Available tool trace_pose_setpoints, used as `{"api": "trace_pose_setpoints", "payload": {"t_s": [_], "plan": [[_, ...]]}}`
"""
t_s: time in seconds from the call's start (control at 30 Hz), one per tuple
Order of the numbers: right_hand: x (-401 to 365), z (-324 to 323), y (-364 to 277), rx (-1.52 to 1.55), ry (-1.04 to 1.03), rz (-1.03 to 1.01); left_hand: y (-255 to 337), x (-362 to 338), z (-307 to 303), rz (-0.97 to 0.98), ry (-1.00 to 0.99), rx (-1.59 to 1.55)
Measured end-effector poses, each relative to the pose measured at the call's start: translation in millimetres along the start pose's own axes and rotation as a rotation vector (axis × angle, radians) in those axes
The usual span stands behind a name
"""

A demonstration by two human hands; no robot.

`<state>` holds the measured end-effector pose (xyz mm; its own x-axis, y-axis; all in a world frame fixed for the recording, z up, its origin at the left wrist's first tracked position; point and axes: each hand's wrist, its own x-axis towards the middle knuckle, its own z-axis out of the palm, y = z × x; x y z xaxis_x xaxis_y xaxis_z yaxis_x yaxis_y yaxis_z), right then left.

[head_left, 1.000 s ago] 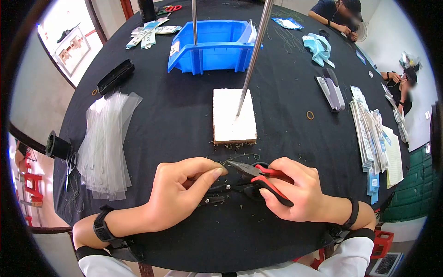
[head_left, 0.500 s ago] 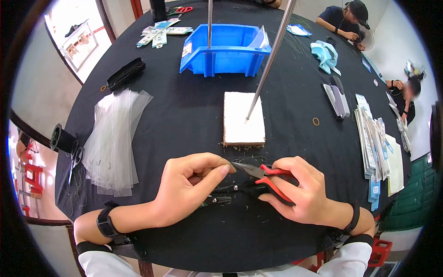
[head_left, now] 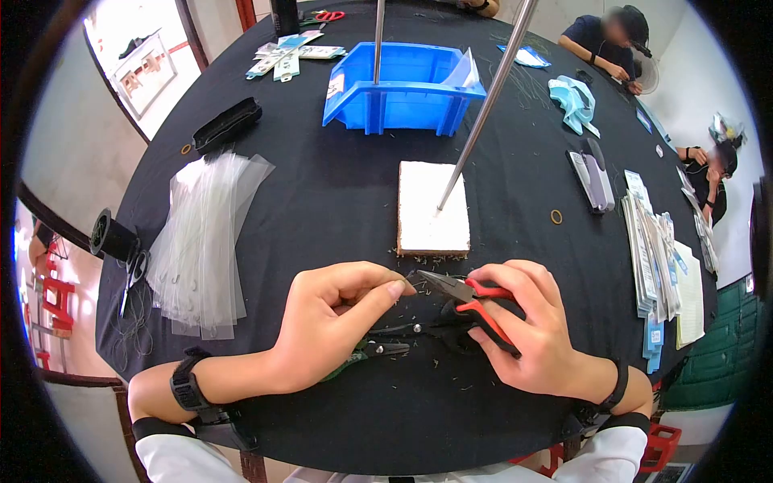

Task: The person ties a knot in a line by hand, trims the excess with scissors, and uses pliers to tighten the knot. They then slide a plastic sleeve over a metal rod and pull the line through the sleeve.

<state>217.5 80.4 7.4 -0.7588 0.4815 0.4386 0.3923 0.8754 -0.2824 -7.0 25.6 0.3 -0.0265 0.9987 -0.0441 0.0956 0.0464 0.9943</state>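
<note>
My left hand [head_left: 326, 330] is closed in a pinch, thumb against forefinger; whatever is between the fingertips is too small to make out. Red-handled needle-nose pliers [head_left: 445, 286] are gripped in my right hand [head_left: 527, 322], fingers around the handles. Their jaws point left, with the tip just above and close to my left fingertips. Beneath my hands lie a black-handled tool [head_left: 417, 328] and green-handled pliers [head_left: 386, 349], both partly hidden. Small clippings are scattered around them. Just beyond my hands is a white-topped block [head_left: 431, 229] with a metal rod [head_left: 477, 133] rising from it.
A blue bin [head_left: 394, 113] stands behind the block. To the left are clear plastic sleeves [head_left: 197, 241], scissors [head_left: 133, 278], a thread spool [head_left: 113, 235] and a black case [head_left: 228, 126]. On the right lie a stapler [head_left: 592, 177] and stacked cards [head_left: 648, 249]. Other people sit at the far right.
The pliers' tip has drawn slightly up and away from my left fingertips. My left hand keeps its pinch. The whole view has shifted a little.
</note>
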Motion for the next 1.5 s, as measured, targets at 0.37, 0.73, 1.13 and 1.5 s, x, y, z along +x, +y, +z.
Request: {"api": "trace_pose_setpoints", "payload": {"t_s": [0.37,0.73,1.13,1.5], "plan": [[0,2,-2,0.062,-0.014,0.05,-2,1,0,-0.019,-0.039,-0.123],[-8,-10,5,0.32,0.117,0.031,-4,3,-2,-0.064,-0.065,-0.131],[0,-6,4,0.405,0.005,0.19,-2,4,-4,-0.068,-0.088,-0.221],[4,1,0,-0.065,-0.036,0.048,0,5,-5,-0.134,-0.129,-0.333]]}}
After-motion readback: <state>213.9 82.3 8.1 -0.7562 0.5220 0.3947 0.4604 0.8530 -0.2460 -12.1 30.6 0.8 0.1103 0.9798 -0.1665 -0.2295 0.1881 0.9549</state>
